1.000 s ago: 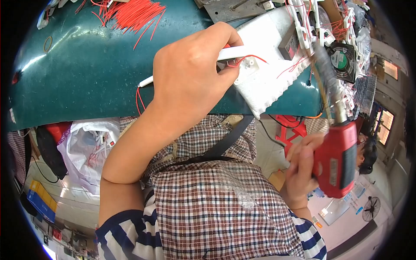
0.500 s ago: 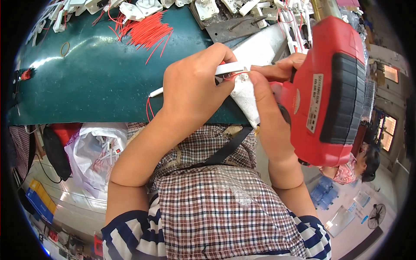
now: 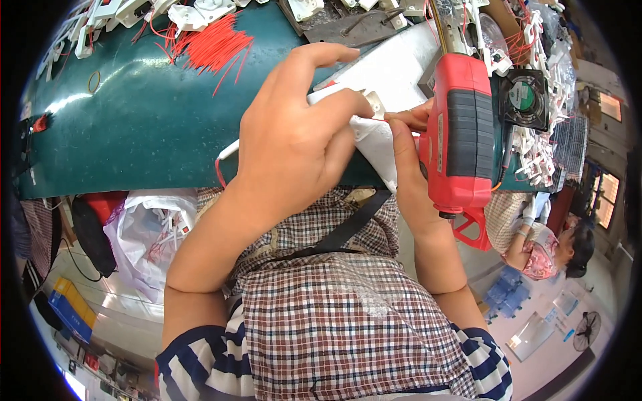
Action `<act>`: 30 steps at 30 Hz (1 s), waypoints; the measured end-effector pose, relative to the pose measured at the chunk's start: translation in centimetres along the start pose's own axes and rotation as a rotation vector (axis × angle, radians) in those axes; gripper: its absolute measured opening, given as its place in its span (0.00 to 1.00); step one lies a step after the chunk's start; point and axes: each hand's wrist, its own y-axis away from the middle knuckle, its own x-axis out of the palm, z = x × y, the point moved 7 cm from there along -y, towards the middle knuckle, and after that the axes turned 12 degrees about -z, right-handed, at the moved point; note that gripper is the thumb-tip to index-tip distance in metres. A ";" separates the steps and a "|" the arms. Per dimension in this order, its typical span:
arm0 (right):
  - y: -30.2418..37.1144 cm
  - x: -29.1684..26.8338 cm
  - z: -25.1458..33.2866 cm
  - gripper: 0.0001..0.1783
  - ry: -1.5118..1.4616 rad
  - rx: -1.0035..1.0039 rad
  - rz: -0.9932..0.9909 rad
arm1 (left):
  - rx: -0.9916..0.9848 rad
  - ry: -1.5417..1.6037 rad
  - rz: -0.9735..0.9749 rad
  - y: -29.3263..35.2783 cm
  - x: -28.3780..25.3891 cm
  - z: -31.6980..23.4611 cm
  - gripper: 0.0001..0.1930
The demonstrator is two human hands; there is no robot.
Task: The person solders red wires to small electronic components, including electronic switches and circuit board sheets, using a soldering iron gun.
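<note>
A narrow white plastic strip (image 3: 230,148) with a red wire at its left end runs beneath my left hand (image 3: 297,134), which seems to hold it with its lower fingers. One finger stretches away, while another reaches toward a small pale part (image 3: 373,105). My right hand (image 3: 411,134) presses thumb and forefinger together beside that part, apparently on a thin red wire. In the same hand is a red soldering gun (image 3: 461,134) with a black ribbed grip. Its body hides the other fingers, and its barrel points to the far side.
Cut red wires (image 3: 212,47) lie on the green table (image 3: 147,127), with white plastic parts (image 3: 197,15) behind. A metal plate (image 3: 351,28) is at the back. To the right stand a small black fan (image 3: 525,99) and more wired parts. A person (image 3: 535,250) sits farther right.
My left hand has opened its upper fingers and lifted one away from the strip. The soldering gun has shifted left and turned, showing its red lower loop. The view has shifted slightly too.
</note>
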 end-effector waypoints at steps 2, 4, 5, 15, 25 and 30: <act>0.2 0.3 0.0 0.24 -0.009 0.056 -0.001 | -0.174 0.038 -0.028 0.0 -0.3 -0.3 0.06; 0.3 0.2 -0.4 0.24 -0.018 0.110 -0.002 | -0.168 -0.005 -0.051 0.6 0.3 -0.2 0.06; 0.3 0.0 -0.4 0.21 -0.023 0.066 0.003 | -0.162 -0.045 -0.077 0.8 0.4 -0.2 0.08; 1.2 -8.0 3.1 0.15 0.098 0.174 0.049 | -0.131 -0.186 -0.148 1.4 1.4 -0.9 0.10; 2.4 -11.2 3.8 0.11 0.287 0.078 0.358 | -0.119 -0.171 -0.136 1.5 1.7 -1.2 0.10; 2.7 -10.9 3.2 0.16 0.286 -0.022 0.458 | -0.114 -0.157 -0.154 1.7 1.7 -1.1 0.10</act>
